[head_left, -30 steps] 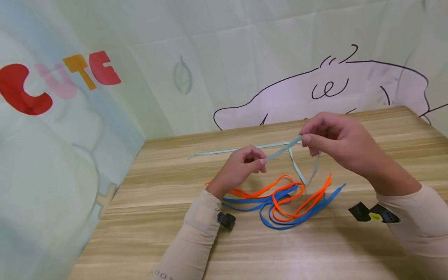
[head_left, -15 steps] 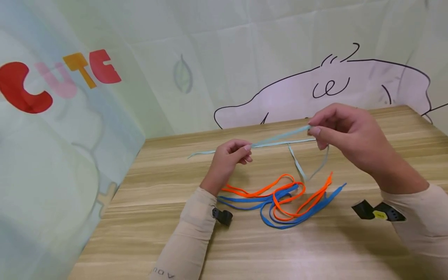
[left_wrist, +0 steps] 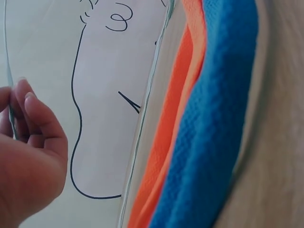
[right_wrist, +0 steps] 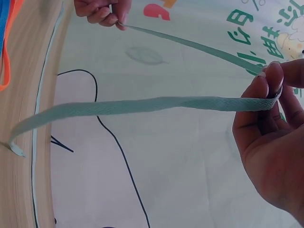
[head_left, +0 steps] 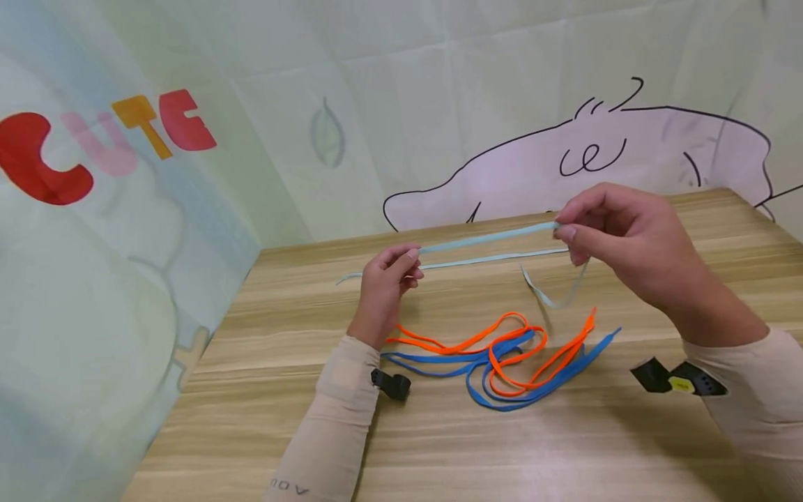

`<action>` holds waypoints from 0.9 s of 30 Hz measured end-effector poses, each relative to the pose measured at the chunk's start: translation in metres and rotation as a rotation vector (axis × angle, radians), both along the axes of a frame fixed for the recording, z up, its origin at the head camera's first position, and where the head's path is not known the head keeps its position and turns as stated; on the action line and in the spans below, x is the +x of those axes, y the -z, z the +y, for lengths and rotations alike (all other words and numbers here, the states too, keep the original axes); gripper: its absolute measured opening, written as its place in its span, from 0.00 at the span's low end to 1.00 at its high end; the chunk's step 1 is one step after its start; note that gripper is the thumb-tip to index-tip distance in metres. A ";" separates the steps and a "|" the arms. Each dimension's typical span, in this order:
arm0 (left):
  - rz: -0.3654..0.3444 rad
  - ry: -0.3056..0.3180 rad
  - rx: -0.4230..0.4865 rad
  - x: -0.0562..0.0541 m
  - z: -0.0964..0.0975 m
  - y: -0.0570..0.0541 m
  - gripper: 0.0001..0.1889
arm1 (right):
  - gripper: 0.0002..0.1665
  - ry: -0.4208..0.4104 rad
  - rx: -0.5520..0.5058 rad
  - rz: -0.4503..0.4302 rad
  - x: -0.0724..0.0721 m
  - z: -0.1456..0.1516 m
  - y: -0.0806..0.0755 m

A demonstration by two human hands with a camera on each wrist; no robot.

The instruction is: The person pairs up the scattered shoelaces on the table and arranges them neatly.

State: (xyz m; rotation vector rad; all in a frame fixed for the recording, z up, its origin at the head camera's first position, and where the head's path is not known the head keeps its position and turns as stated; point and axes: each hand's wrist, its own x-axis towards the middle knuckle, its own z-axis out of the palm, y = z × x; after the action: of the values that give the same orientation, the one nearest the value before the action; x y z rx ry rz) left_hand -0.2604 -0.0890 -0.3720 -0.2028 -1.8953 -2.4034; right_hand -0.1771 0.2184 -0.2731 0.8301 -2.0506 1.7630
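A pale teal shoelace stretches nearly straight between the two hands, above the table. My left hand pinches it between thumb and fingers. At the other side my right hand pinches it between thumb and index finger. From the right hand the lace's free end hangs in a curve, its tip low by the tabletop. Behind, a second pale teal strand lies along the table, its right part hidden by the right hand. Nearer me lie orange shoelaces looped over blue shoelaces.
The wood-grain table runs back to a printed cloth backdrop, with another printed cloth panel at the left. Both sleeves carry black wrist devices; the left one sits close above the table.
My left hand has moved left, drawing the lace out longer and straighter. My right hand has gone slightly up and right. The hanging end has shifted and risen off the loose laces.
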 end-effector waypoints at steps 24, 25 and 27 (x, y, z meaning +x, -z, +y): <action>-0.022 -0.049 0.062 -0.005 -0.012 0.001 0.13 | 0.08 -0.119 -0.345 0.021 -0.011 0.010 0.002; -0.022 -0.048 0.057 -0.005 -0.013 0.001 0.13 | 0.08 -0.117 -0.356 0.024 -0.011 0.011 0.001; -0.022 -0.046 0.049 -0.006 -0.014 0.001 0.14 | 0.07 -0.093 -0.353 0.036 -0.010 0.012 0.000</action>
State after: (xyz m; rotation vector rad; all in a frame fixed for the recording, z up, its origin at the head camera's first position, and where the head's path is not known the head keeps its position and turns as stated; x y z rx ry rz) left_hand -0.2666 -0.1025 -0.3735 -0.1291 -1.8270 -2.4285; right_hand -0.1874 0.2300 -0.2726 0.8481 -1.6309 2.0623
